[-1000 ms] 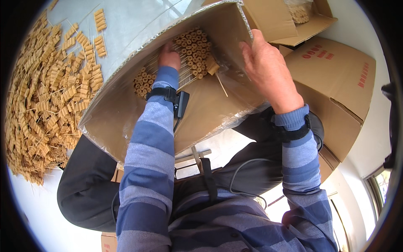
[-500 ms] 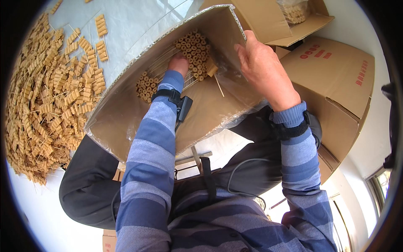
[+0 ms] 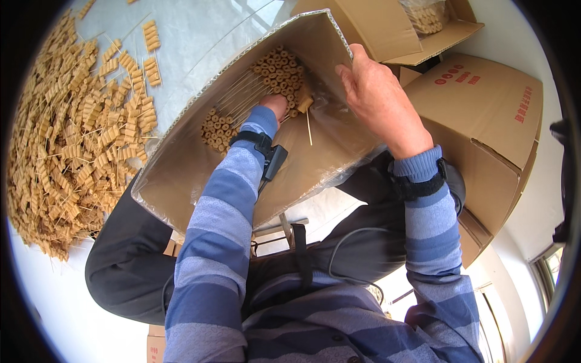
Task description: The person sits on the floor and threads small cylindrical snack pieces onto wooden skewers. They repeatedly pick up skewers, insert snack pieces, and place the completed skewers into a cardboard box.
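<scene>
Arranging seems the step: piled skewers [image 3: 66, 157] lie on the floor [image 3: 206, 36]; inside the cardboard box [image 3: 172, 181], the left grip [image 3: 276, 105], its hold impossible to tell, sits between stacked skewers [image 3: 280, 68]; the right grip [image 3: 378, 97] clasps the box's right edge. The next move likely calls for steadiness there.

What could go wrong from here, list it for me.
The left hand reaches among the packed skewers and might knock their rows out of line. One skewer lies askew; its stick could catch on or tear the plastic liner. The right hand grips the edge of the box; if that hold slips, the box might shift and jumble the rows.
</scene>
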### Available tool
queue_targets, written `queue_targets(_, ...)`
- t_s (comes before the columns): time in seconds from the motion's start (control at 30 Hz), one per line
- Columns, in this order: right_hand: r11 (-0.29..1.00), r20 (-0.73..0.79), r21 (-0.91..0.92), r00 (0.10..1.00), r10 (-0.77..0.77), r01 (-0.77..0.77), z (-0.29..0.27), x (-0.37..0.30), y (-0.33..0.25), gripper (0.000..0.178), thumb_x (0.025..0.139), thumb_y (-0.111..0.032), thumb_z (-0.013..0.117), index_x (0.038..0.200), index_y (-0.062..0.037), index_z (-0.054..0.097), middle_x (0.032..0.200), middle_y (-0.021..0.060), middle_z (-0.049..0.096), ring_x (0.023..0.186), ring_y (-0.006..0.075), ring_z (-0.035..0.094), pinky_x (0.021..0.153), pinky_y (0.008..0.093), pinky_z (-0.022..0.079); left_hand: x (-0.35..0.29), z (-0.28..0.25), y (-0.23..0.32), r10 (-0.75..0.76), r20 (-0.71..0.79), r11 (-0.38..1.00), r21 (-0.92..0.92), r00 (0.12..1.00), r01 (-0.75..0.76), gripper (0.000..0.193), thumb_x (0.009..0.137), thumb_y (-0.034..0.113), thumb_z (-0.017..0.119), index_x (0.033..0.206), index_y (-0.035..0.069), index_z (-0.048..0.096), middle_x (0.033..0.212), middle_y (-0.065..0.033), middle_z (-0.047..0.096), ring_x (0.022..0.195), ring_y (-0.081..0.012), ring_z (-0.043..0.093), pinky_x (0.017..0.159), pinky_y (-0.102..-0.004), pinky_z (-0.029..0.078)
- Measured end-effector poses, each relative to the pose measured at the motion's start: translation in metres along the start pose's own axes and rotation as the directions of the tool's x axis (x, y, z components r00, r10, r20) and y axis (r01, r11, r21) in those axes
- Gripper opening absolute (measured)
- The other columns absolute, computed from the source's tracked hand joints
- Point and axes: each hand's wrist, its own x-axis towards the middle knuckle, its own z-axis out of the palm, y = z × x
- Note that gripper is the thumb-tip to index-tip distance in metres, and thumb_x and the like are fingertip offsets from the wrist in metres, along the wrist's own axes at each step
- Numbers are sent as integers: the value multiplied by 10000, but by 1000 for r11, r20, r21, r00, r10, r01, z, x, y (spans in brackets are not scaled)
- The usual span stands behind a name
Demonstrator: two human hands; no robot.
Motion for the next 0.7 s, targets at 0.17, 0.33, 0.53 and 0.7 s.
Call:
queue_targets(0.17, 1000, -20, -29, 1000, -10, 9, 3, 1, 1, 207, 973, -142, 534, 956, 51, 460, 788, 307, 640, 803, 490, 635, 717, 545, 513, -49, 13, 26, 123, -35, 875, 475, 992, -91, 209, 947, 247, 615, 940, 38, 608, 866, -85, 607, 711, -168, 583, 614, -277, 507)
queue_targets(0.33, 999, -49, -39, 998, -28, 26, 6, 2, 2, 225, 981, -161, 527, 963, 55, 466, 803, 315, 650, 812, 486, 645, 729, 542, 515, -94, 27, 31, 14, 163, 862, 497, 987, -94, 322, 935, 374, 649, 833, 68, 640, 719, -28, 611, 531, -126, 528, 495, -275, 457)
queue_targets(0.53, 998, -17, -52, 1000, 15, -16, 6, 0, 2, 257, 991, -190, 520, 1016, 64, 485, 912, 326, 661, 918, 488, 640, 819, 538, 506, -109, 20, 33, 43, 283, 679, 696, 958, -236, 316, 920, 302, 614, 720, 57, 630, 627, -34, 613, 502, -130, 551, 474, -285, 475)
queue_targets(0.7, 989, 132, -82, 982, 133, -122, -7, -14, 12, 358, 1010, -273, 493, 1079, 75, 541, 1027, 340, 648, 1015, 490, 618, 896, 524, 490, -139, -30, 40, 83, 217, 558, 798, 973, -226, 328, 929, 319, 607, 741, 50, 617, 659, -36, 620, 550, -134, 579, 512, -285, 494)
